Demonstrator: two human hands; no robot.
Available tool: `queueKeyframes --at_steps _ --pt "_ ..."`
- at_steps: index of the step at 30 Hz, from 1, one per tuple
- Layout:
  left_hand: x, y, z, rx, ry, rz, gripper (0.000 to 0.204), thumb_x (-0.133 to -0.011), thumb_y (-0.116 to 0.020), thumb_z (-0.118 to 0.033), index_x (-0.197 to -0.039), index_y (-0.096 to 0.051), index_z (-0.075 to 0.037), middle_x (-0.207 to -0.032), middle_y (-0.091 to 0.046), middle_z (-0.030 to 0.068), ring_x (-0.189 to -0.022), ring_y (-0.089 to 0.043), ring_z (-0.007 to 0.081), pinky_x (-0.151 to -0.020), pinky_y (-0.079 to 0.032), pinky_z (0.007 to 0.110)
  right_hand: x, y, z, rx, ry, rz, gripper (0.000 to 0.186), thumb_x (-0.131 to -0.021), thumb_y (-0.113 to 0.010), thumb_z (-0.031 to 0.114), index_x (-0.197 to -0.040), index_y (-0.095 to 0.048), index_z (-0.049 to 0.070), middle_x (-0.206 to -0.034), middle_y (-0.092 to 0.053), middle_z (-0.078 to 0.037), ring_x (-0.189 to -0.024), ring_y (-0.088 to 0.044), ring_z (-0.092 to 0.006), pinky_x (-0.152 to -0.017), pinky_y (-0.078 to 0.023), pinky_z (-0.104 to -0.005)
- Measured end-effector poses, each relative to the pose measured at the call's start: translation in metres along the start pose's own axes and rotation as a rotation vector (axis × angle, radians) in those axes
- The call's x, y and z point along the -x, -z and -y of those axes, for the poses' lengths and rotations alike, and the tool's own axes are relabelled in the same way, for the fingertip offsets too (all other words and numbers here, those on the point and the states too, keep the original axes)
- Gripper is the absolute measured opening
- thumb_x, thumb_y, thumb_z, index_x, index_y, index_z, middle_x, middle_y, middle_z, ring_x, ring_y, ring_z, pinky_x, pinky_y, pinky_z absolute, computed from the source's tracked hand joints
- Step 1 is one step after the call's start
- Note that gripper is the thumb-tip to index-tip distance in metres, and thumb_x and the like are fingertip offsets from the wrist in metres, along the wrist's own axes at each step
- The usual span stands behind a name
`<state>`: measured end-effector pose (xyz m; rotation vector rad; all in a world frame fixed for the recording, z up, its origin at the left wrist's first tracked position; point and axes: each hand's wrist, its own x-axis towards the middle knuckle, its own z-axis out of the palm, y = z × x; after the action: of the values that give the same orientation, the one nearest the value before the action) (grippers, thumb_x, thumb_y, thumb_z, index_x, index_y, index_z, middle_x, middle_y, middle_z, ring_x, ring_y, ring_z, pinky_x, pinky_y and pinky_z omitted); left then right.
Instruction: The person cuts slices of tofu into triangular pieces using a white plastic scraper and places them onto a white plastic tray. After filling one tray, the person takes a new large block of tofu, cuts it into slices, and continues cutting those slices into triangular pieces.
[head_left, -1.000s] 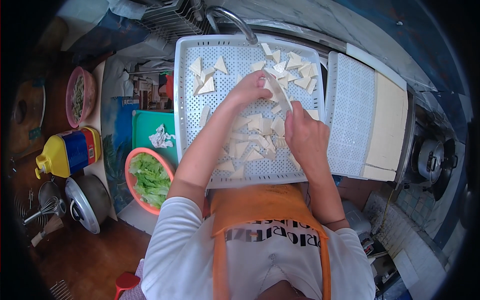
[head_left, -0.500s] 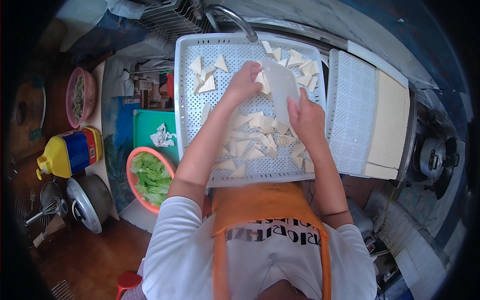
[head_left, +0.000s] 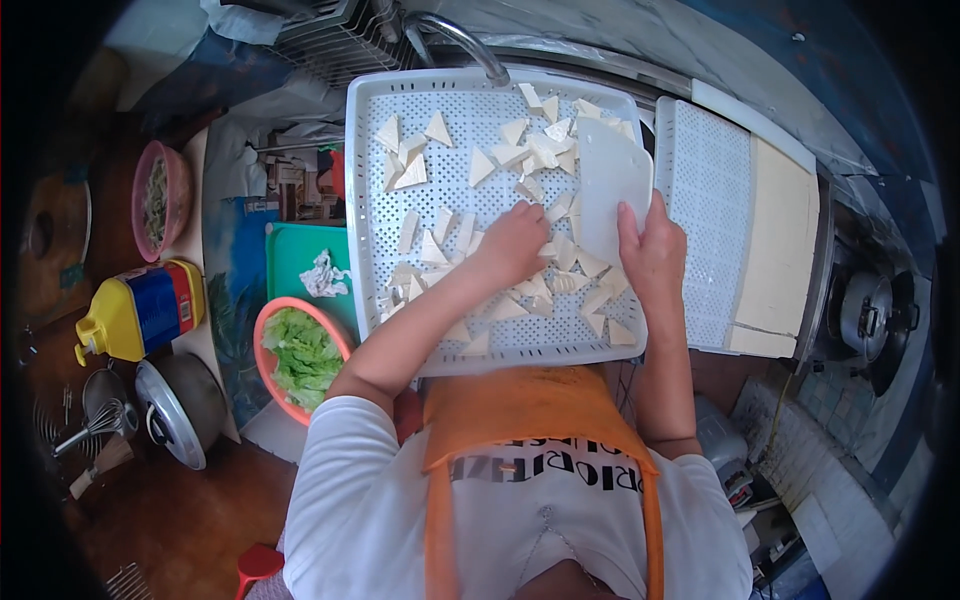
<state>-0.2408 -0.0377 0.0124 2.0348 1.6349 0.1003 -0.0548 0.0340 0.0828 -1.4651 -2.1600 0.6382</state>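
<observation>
The right hand (head_left: 652,250), right of the frame's centre, is closed round the lower end of a broad, whitish blade (head_left: 612,185), which stands up toward the top of the frame over the right side of a white, perforated tray (head_left: 356,235). The left hand (head_left: 517,243) is at the centre of the frame, its fingers drawn close together low over pale wedges (head_left: 543,150); whether it grips one cannot be told. The wedges, mostly triangular, lie in the tray: a small cluster at its upper left, a heap at its upper right, and more spread across its middle and lower part, several hidden by the left forearm. At the right of the frame, a second tray (head_left: 695,235) stands just beside the first, with a pale slab (head_left: 775,250) along its right side. A tap (head_left: 462,38) arches over the first tray's top edge. Left of that tray are a green tray (head_left: 285,265) bearing a crumpled cloth (head_left: 325,277) and, below it, an orange bowl (head_left: 262,362) of lettuce (head_left: 303,350). A yellow jug (head_left: 112,322) stands at the frame's left.
</observation>
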Motion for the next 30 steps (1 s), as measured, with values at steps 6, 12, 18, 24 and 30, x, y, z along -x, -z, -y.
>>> queueKeyframes --at_steps 6,12,18,24,30 --pt "-0.019 -0.010 0.037 1.236 0.508 -0.421 0.033 -0.086 -0.063 -0.006 -0.118 -0.053 -0.003 -0.107 -0.067 0.0105 -0.087 -0.066 0.0241 -0.076 -0.054 0.032 0.009 0.008 0.028 0.029 0.047 -0.045 0.017 -0.088 -0.059 0.014 -0.098 -0.055 0.001 -0.058 -0.059 -0.019 -0.051 -0.060 -0.0382 -0.049 -0.047 -0.0451" --pt "-0.030 0.017 0.021 1.651 0.471 -0.514 0.041 -0.086 -0.057 0.002 -0.126 -0.052 -0.003 -0.110 -0.065 0.0069 -0.093 -0.063 0.0137 -0.078 -0.051 0.026 0.017 -0.001 0.043 0.080 0.162 0.035 0.015 -0.087 -0.059 0.014 -0.096 -0.053 0.003 -0.058 -0.059 -0.015 -0.048 -0.059 -0.0350 -0.045 -0.046 -0.0436" --pt "-0.031 0.011 0.023 1.708 0.472 -0.532 0.039 -0.085 -0.059 0.000 -0.124 -0.056 -0.003 -0.106 -0.065 0.0028 -0.090 -0.060 0.0114 -0.075 -0.048 0.024 0.022 -0.004 0.056 0.135 0.200 0.088 0.013 -0.087 -0.058 0.012 -0.095 -0.052 0.003 -0.061 -0.061 -0.013 -0.045 -0.058 -0.0324 -0.043 -0.046 -0.0420" --pt "-0.033 0.015 0.020 1.694 0.443 -0.486 0.039 -0.084 -0.058 0.002 -0.123 -0.056 0.000 -0.108 -0.066 0.0042 -0.090 -0.061 0.0112 -0.074 -0.047 0.022 0.023 -0.016 0.052 0.166 0.227 0.081 0.015 -0.087 -0.058 0.011 -0.097 -0.052 0.002 -0.062 -0.061 -0.015 -0.047 -0.059 -0.0334 -0.044 -0.046 -0.0424" --pt "-0.037 0.032 0.019 1.554 0.473 -0.444 0.040 -0.086 -0.052 0.005 -0.126 -0.053 0.003 -0.109 -0.066 0.0111 -0.096 -0.064 0.0174 -0.082 -0.052 0.026 0.001 -0.037 0.028 0.112 0.209 0.074 0.023 -0.088 -0.059 0.013 -0.103 -0.053 -0.002 -0.060 -0.060 -0.019 -0.051 -0.060 -0.0373 -0.046 -0.046 -0.0436"
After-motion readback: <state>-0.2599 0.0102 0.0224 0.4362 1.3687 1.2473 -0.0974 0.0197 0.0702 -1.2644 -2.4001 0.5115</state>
